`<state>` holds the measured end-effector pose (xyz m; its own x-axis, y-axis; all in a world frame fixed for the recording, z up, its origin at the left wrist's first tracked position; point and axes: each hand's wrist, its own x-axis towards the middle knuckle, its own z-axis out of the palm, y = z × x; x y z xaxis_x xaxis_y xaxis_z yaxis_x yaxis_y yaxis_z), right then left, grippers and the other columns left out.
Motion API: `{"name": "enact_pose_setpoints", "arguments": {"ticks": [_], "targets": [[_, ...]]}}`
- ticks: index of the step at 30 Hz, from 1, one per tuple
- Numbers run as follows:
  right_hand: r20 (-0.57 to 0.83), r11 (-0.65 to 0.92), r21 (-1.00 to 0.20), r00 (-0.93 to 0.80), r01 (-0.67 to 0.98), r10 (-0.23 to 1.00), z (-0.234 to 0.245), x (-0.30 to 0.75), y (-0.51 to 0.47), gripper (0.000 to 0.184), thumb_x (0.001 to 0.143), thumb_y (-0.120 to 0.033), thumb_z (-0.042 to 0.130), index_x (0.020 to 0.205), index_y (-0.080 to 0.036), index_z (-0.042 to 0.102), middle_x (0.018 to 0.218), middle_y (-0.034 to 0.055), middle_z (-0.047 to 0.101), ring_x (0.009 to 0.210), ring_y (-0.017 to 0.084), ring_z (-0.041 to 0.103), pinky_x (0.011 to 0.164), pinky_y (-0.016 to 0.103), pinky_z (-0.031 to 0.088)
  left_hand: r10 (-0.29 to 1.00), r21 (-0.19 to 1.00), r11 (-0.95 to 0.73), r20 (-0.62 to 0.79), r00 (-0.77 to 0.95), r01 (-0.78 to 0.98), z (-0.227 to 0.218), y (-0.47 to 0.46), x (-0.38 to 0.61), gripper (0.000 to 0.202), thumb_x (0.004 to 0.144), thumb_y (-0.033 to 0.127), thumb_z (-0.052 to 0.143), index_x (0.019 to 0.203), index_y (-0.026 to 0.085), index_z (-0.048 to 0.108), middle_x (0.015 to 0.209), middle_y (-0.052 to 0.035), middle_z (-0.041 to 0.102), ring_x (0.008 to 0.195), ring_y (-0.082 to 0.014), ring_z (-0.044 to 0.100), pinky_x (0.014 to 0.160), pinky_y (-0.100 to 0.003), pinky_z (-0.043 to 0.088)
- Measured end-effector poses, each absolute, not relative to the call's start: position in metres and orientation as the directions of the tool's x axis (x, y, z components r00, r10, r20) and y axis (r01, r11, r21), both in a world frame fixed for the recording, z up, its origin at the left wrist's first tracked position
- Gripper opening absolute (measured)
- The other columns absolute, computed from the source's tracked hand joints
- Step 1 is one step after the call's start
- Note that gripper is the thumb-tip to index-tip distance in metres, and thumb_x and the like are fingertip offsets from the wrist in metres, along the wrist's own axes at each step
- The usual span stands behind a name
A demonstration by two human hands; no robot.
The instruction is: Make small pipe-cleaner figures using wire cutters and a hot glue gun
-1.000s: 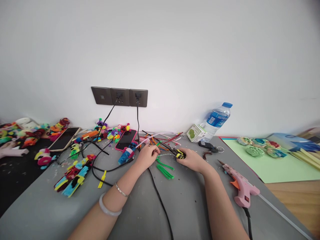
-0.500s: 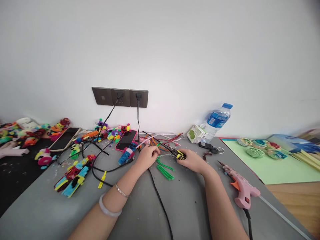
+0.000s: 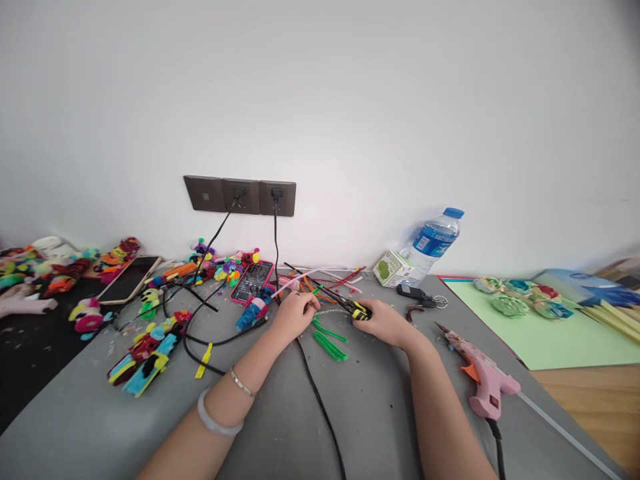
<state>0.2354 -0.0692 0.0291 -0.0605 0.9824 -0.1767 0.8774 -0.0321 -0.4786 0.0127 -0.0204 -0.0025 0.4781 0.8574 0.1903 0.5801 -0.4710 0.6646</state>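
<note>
A left hand, a green pipe cleaner, pliers and a right hand line up over a gray table.
Left thumb and fingertips press together, seemingly pinching the pipe cleaner, whose folded loops lie between the hands; it should be light, fuzzy and easily bent, best taken near its end. Right fingers curl around the pliers' handles, likely stiff and heavier, a sound place to hold.

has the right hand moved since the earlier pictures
No, no clear shift: the right hand, holding the pliers, keeps the same place below and to the right of the wall socket panel.
</note>
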Motion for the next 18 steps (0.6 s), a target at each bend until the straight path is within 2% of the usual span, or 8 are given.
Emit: {"name": "enact_pose_setpoints", "arguments": {"ticks": [18], "targets": [[-0.18, -0.033, -0.45, -0.054, 0.892, 0.982, 0.0309, 0.2334, -0.0689, 0.023, 0.071, -0.031, 0.053, 0.087, -0.019, 0.064, 0.08, 0.0042, 0.068, 0.073, 0.021, 0.059, 0.062, 0.026, 0.036, 0.855, 0.681, -0.472, 0.197, 0.481, 0.56, -0.0019, -0.0213, 0.0128, 0.028, 0.078, 0.005, 0.045, 0.082, 0.019, 0.069, 0.083, -0.0023, 0.072, 0.086, -0.0197, 0.06, 0.077, -0.029, 0.046]]}}
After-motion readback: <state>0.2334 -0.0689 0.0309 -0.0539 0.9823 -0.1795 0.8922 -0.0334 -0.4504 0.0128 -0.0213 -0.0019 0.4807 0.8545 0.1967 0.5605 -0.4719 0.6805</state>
